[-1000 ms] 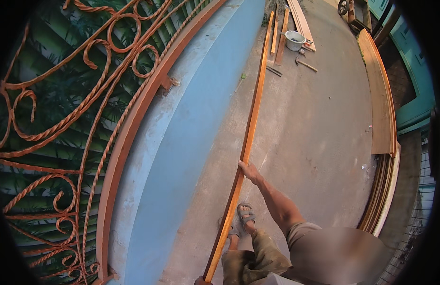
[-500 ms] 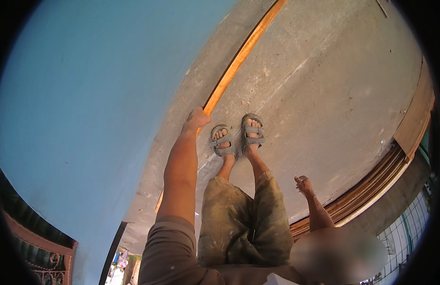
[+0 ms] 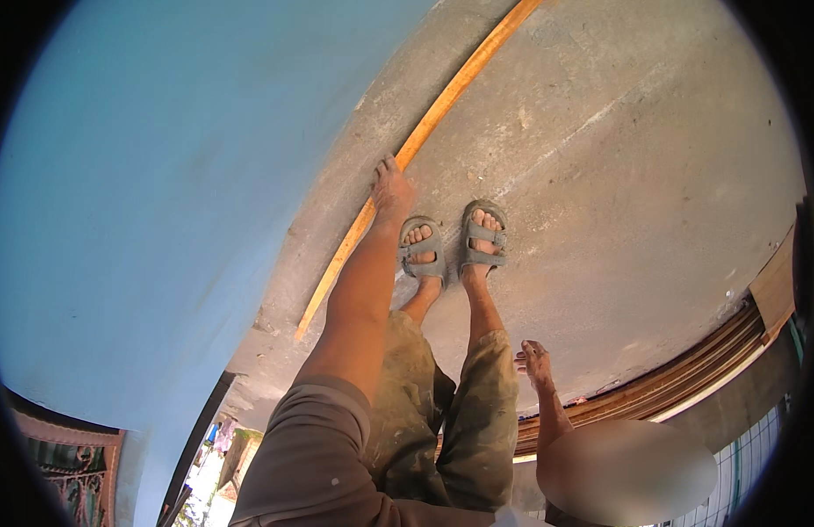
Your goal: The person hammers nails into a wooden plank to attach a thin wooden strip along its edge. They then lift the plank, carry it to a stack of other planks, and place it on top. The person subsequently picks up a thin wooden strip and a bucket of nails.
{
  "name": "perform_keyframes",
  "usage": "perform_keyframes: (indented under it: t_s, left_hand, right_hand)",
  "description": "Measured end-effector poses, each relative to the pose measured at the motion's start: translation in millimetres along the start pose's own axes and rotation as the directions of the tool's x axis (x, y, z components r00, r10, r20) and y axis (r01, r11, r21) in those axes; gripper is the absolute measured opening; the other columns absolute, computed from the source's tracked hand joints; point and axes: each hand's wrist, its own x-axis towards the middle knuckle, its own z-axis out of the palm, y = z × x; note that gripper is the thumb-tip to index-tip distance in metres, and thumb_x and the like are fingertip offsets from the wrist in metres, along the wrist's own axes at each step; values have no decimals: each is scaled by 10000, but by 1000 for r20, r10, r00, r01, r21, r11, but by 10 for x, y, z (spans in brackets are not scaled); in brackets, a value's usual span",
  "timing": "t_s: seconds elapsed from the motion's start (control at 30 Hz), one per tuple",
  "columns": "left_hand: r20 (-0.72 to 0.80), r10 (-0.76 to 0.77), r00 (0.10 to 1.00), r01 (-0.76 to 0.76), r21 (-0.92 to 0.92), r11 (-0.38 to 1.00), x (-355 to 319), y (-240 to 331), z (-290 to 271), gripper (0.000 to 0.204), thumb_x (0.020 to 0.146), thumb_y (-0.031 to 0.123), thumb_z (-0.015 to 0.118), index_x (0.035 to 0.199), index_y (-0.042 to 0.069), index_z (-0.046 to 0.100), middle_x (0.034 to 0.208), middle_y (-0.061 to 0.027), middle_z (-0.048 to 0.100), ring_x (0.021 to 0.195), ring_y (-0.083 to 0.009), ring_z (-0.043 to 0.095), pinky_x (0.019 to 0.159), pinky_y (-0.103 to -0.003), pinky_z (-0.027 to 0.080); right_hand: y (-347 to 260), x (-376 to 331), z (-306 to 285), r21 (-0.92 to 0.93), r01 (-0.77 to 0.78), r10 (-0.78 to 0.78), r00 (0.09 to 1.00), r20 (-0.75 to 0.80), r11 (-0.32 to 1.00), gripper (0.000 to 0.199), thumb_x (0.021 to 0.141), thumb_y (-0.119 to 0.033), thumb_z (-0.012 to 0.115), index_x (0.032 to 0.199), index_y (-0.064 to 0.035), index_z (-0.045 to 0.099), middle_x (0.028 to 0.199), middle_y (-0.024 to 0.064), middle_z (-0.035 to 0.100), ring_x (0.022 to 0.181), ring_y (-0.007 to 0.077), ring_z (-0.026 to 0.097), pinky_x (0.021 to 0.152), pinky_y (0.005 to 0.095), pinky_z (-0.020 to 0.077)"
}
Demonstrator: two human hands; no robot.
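Note:
A long, narrow orange-brown wooden strip (image 3: 455, 85) runs from the far upper edge down beside the blue wall, close to the concrete. My left hand (image 3: 393, 191) is on it around mid-length, with the fingers bent over its wall-side edge. The strip's near end shows to the left of my forearm. My right hand (image 3: 534, 360) hangs by my right leg with its fingers loosely apart, holding nothing.
The blue wall (image 3: 161, 202) rises on the left above a concrete floor (image 3: 618, 220). My sandalled feet (image 3: 483, 235) stand right of the strip. Stacked brown boards (image 3: 688, 367) lie at the right. An ornate metal grille (image 3: 80, 470) is at lower left.
My left hand has moved away from me and slightly right, now with its fingers over the strip. More of the strip's near end shows. My right hand has shifted left and nearer.

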Motion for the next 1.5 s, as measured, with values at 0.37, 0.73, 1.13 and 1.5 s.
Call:
perform_keyframes:
  t_s: [0.37,0.73,1.13,1.5]
  left_hand:
    - [492,32,870,-4,-57,998,-1990,-521,-1377,546,686,88,735,1198,7,563,1067,-237,634,1029,-352,619,899,-404,496]
    - [308,-258,915,237,106,966,-2468,870,-3853,646,724,147,742,1299,-7,493,1136,-189,627,1059,-301,613,892,-407,520]
    - [819,266,509,583,-555,594,-2859,5645,-4014,757,863,570,540,1368,17,427,1257,-140,574,1110,-265,560,945,-378,440]
    - [426,44,904,318,-736,598,-12,9122,-4657,549,863,302,641,1216,-80,465,1014,-215,618,850,-284,651,709,-348,521]
  right_hand:
    - [1574,-2475,-686,19,-192,190,978,81,981,531,854,-381,629,1171,44,582,1020,219,650,913,320,634,767,373,514]
    - [-1916,-2844,-3677,533,286,-151,947,-283,796,477,910,-314,562,1234,24,470,1031,189,598,858,256,617,706,406,519]
    - [-3759,-3475,-5791,189,341,-296,927,-228,921,502,906,-392,564,1210,7,548,962,181,645,896,259,635,764,403,511]
    - [-5654,-3623,-7964,148,205,-155,944,-292,968,472,888,-327,590,1191,32,543,970,201,637,824,241,651,651,346,530]
